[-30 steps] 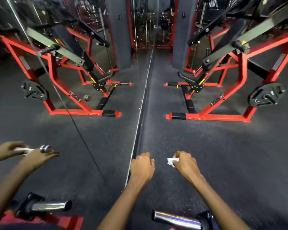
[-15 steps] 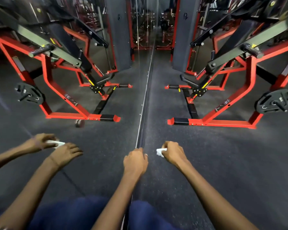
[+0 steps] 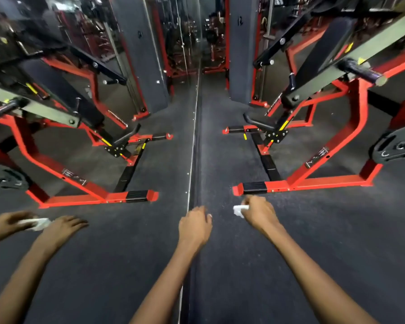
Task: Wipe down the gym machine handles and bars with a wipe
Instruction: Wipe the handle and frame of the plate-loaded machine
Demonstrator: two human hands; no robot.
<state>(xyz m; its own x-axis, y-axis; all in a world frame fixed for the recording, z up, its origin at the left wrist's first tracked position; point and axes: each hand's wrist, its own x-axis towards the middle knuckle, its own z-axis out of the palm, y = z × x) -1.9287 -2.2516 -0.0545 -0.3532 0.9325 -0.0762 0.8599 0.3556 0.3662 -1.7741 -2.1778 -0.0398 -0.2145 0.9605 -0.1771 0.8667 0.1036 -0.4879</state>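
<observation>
- right hand (image 3: 258, 212) is pinching the white wipe (image 3: 240, 209), wad poking out past its curled fingers
- left hand (image 3: 194, 226) is hanging loosely curled, gripping nothing
- red machine frame (image 3: 313, 180) is sitting just beyond the fingers on dark floor (image 3: 337, 230)

Dark speckled floor (image 3: 313, 242) of a gym, running up to a mirror wall on the left.

A red-framed machine (image 3: 325, 178) stands on it at right, its base rails flat on the floor; beside it rests what seems to be a black weight plate (image 3: 398, 148), cut by the edge.
</observation>
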